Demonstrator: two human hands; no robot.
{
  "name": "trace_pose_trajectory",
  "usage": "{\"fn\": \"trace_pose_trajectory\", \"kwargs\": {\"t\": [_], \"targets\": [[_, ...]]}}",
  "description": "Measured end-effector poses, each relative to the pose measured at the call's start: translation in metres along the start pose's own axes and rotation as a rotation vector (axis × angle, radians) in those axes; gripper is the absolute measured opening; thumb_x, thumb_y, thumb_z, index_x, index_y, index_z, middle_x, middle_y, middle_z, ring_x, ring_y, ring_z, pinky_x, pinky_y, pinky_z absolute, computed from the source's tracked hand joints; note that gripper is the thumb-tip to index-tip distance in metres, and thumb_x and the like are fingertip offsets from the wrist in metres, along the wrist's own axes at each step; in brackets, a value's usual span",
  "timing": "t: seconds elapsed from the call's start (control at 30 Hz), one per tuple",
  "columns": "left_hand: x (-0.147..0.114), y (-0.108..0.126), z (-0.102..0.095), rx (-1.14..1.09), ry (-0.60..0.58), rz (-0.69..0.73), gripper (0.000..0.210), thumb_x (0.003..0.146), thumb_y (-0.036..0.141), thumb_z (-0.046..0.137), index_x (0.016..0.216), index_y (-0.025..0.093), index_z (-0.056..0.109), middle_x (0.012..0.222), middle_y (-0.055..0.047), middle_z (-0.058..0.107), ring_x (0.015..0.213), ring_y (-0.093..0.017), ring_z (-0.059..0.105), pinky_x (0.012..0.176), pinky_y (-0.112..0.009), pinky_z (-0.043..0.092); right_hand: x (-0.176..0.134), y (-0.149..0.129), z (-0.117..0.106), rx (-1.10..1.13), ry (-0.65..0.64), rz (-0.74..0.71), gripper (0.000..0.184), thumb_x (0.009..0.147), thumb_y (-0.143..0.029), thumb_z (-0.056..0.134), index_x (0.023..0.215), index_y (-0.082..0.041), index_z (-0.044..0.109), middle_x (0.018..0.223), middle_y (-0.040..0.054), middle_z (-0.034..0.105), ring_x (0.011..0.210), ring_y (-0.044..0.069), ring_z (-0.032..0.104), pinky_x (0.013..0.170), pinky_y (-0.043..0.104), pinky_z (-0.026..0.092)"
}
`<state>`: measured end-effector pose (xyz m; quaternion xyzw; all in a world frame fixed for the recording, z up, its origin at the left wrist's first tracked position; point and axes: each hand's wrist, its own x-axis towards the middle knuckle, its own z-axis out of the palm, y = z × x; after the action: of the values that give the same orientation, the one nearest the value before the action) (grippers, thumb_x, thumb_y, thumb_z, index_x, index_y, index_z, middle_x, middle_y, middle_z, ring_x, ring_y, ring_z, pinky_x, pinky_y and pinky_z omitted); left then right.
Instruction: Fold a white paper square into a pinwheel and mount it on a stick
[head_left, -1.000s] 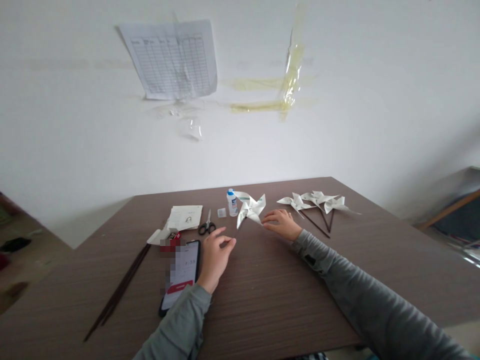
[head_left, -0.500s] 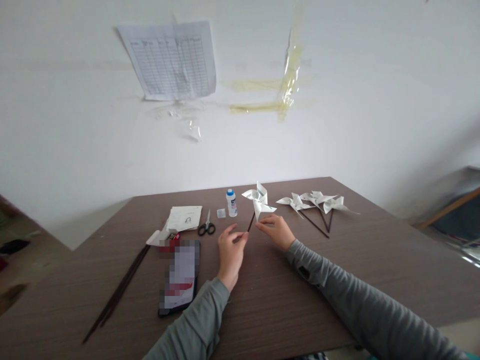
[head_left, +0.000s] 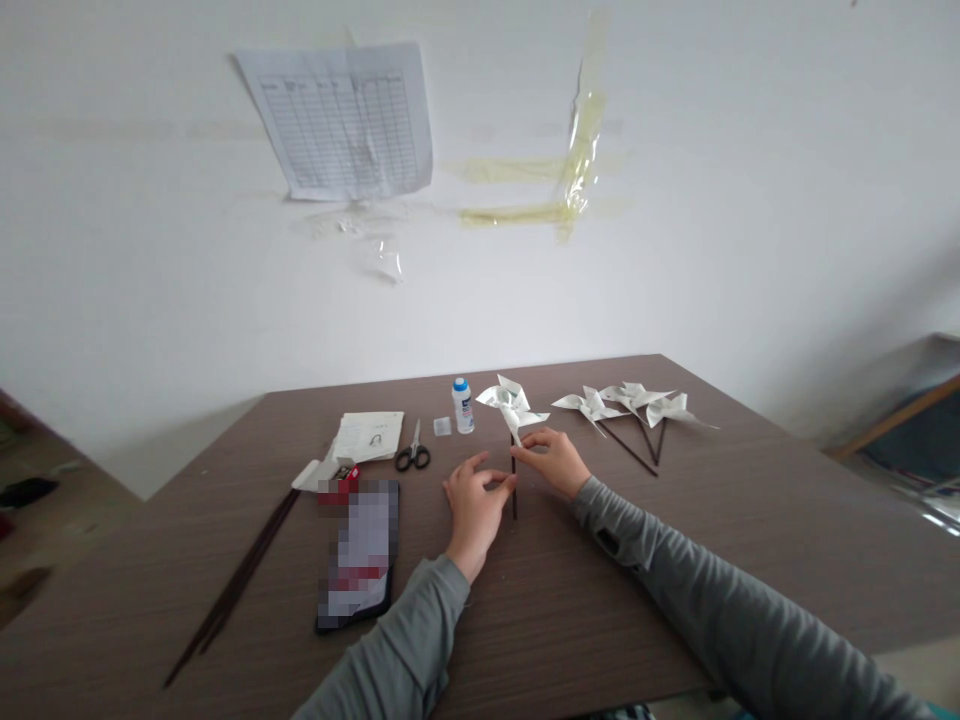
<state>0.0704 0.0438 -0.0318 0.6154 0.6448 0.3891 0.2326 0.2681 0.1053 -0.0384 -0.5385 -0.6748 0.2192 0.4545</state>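
Centrally, in the head view, both hands meet over a brown wood-grain table [head_left: 675, 560]. Left hand [head_left: 474, 502]: fingers curled, thumb and forefinger pinched on the dark stick [head_left: 514, 490] of a white paper pinwheel [head_left: 510, 402], partway down the stick. Right hand [head_left: 551, 458]: fingers loosely bent, fingertips at the stick just beneath the paper vanes; whether they grip it or only touch it cannot be told. Pinwheel: held upright, vanes above both hands, lower end of the stick at or near the tabletop between the two wrists. Both forearms wear grey sleeves.

Right of the hands, near the far edge: three finished pinwheels [head_left: 634, 402] lying flat, their dark sticks converging toward the person. Just left of the held pinwheel: a small white glue bottle [head_left: 463, 405] with a blue cap, standing upright, and beside it a small clear box [head_left: 443, 426]. Further left: black-handled scissors [head_left: 413, 452], closed, lying flat; a folded white paper sheet [head_left: 370, 436]; a small red-and-white pack [head_left: 334, 472]. Near the left forearm: a phone [head_left: 360, 555], screen up, its display blurred. At the left edge of the table: a bundle of spare dark sticks [head_left: 232, 585] lying diagonally.

Background: a white wall bearing a printed table sheet [head_left: 341, 118] and strips of yellowed tape [head_left: 570, 170].
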Motion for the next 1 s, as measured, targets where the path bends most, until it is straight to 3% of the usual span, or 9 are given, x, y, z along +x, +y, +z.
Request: {"fn": "trace_pose_trajectory", "kwargs": {"t": [0.17, 0.27, 0.57, 0.73, 1.0], "targets": [[0.003, -0.003, 0.002, 0.001, 0.051, 0.001, 0.017, 0.103, 0.023, 0.100, 0.089, 0.032, 0.102, 0.164, -0.014, 0.093, 0.167, -0.049, 0.077, 0.151, -0.085, 0.046, -0.001, -0.002, -0.005, 0.077, -0.145, 0.021, 0.024, 0.100, -0.054, 0.103, 0.099, -0.029, 0.102, 0.123, 0.0114, 0.098, 0.128, 0.040, 0.091, 0.129, 0.058, 0.066], [0.004, -0.005, 0.003, -0.011, 0.067, 0.009, 0.017, 0.103, 0.025, 0.099, 0.089, 0.033, 0.101, 0.163, -0.014, 0.093, 0.166, -0.049, 0.077, 0.150, -0.085, 0.047, 0.000, 0.000, -0.006, 0.097, -0.185, -0.004, 0.017, 0.100, -0.046, 0.100, 0.099, -0.030, 0.103, 0.124, 0.0111, 0.099, 0.128, 0.039, 0.090, 0.130, 0.057, 0.066], [0.000, -0.004, 0.005, 0.006, 0.037, 0.011, 0.012, 0.099, 0.026, 0.105, 0.091, 0.034, 0.102, 0.165, -0.014, 0.092, 0.168, -0.050, 0.075, 0.152, -0.087, 0.044, 0.002, 0.004, -0.003, 0.091, -0.160, -0.012, 0.016, 0.097, -0.042, 0.102, 0.086, -0.031, 0.096, 0.118, 0.0077, 0.098, 0.122, 0.035, 0.092, 0.129, 0.054, 0.067], [-0.005, -0.004, 0.005, 0.010, 0.015, 0.022, 0.012, 0.095, 0.024, 0.107, 0.091, 0.035, 0.102, 0.165, -0.012, 0.091, 0.168, -0.048, 0.075, 0.154, -0.083, 0.043, 0.004, 0.003, -0.005, 0.076, -0.140, 0.002, 0.016, 0.098, -0.038, 0.101, 0.085, -0.031, 0.096, 0.119, 0.0085, 0.099, 0.123, 0.035, 0.091, 0.131, 0.055, 0.065], [-0.002, -0.001, 0.001, 0.043, 0.002, 0.015, 0.012, 0.100, 0.026, 0.103, 0.090, 0.033, 0.101, 0.167, -0.012, 0.091, 0.167, -0.047, 0.075, 0.151, -0.079, 0.048, -0.005, -0.008, -0.008, 0.084, -0.185, 0.025, 0.012, 0.097, -0.036, 0.104, 0.089, -0.028, 0.099, 0.124, 0.0119, 0.098, 0.126, 0.038, 0.092, 0.134, 0.061, 0.064]]}}
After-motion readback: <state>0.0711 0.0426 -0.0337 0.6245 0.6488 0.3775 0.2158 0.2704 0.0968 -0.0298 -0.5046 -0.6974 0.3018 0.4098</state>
